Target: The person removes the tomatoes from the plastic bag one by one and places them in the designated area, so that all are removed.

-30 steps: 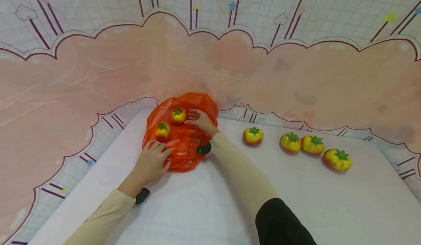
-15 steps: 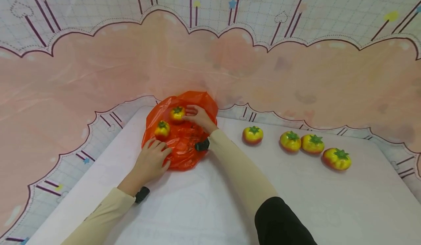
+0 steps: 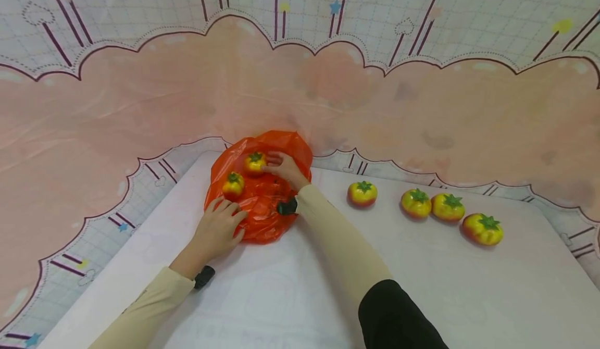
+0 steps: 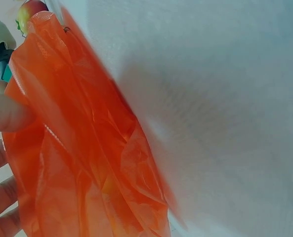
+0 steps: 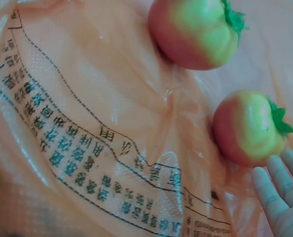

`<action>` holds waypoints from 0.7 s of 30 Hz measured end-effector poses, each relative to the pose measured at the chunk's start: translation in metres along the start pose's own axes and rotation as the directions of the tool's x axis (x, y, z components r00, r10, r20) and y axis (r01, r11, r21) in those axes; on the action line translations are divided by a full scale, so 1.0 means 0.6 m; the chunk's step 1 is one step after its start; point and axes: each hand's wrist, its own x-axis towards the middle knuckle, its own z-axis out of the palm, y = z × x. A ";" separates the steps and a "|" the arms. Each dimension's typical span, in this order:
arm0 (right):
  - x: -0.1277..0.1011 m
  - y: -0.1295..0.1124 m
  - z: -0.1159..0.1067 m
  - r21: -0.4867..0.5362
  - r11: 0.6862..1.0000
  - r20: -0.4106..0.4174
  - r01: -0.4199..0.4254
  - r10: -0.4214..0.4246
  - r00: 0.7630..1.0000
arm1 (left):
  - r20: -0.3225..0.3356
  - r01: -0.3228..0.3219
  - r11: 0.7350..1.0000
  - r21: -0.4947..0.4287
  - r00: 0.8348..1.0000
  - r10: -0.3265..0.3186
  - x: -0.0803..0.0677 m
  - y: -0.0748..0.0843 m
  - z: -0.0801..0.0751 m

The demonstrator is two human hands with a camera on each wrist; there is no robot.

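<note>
An orange plastic bag (image 3: 262,203) lies flat at the back left of the white table (image 3: 422,286). Two yellow-red toy tomatoes (image 3: 255,162) (image 3: 233,184) sit on it. My right hand (image 3: 280,165) reaches over the bag, its straight fingers touching the back tomato. In the right wrist view the fingertips (image 5: 273,191) lie just beside that tomato (image 5: 250,129), with the other tomato (image 5: 195,32) farther off. My left hand (image 3: 219,225) rests palm down on the bag's front edge. Its thumb (image 4: 8,114) presses on the crumpled bag (image 4: 87,158).
Several more toy tomatoes stand in a row on the right of the table, the nearest (image 3: 362,193) close to my right forearm, the farthest (image 3: 483,228) toward the right edge. A pink patterned cloth (image 3: 140,104) hangs behind and wraps the table's sides.
My right hand has slid slightly back and left onto the back tomato. The left hand and the bag have stayed put.
</note>
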 end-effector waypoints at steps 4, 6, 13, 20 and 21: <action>0.003 0.008 0.003 -0.033 0.999 0.007 -0.010 0.010 1.000 | 0.007 0.006 1.000 -0.004 1.000 -0.006 0.000 0.001 -0.001; 0.003 0.010 0.005 -0.054 0.998 0.007 -0.018 0.019 1.000 | 0.012 0.010 1.000 -0.008 1.000 -0.010 0.000 0.001 -0.002; 0.007 0.014 0.014 -0.061 0.997 0.012 -0.056 0.057 0.998 | 0.026 0.016 1.000 -0.009 1.000 -0.016 -0.001 0.000 -0.002; 0.004 0.013 0.013 -0.080 0.994 -0.013 -0.070 0.070 0.997 | 0.019 0.021 1.000 -0.018 1.000 -0.020 -0.001 0.000 -0.001; 0.004 0.013 0.012 -0.080 0.995 -0.031 -0.065 0.063 0.998 | 0.017 0.020 1.000 -0.019 1.000 -0.020 -0.001 0.000 -0.001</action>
